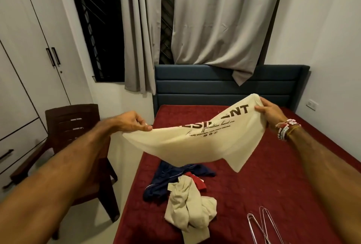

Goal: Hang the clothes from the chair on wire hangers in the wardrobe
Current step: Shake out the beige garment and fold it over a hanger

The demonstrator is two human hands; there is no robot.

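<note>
A cream T-shirt (195,144) with dark printed lettering hangs stretched in the air over the bed. My left hand (132,121) pinches its left edge and my right hand (270,111) grips its upper right corner. Below it on the red bed cover lie a crumpled beige garment (189,204), a navy garment (166,181) and a small red piece of clothing (197,181). Wire hangers (261,226) lie on the bed at the lower right. The dark brown plastic chair (78,124) stands left of the bed. The white wardrobe (25,52) on the left has its doors closed.
The bed (273,175) with a dark blue headboard (214,85) fills the middle and right. Grey curtains (214,19) hang over a dark barred window behind it. White drawers (11,150) sit under the wardrobe doors. A strip of pale floor runs between chair and bed.
</note>
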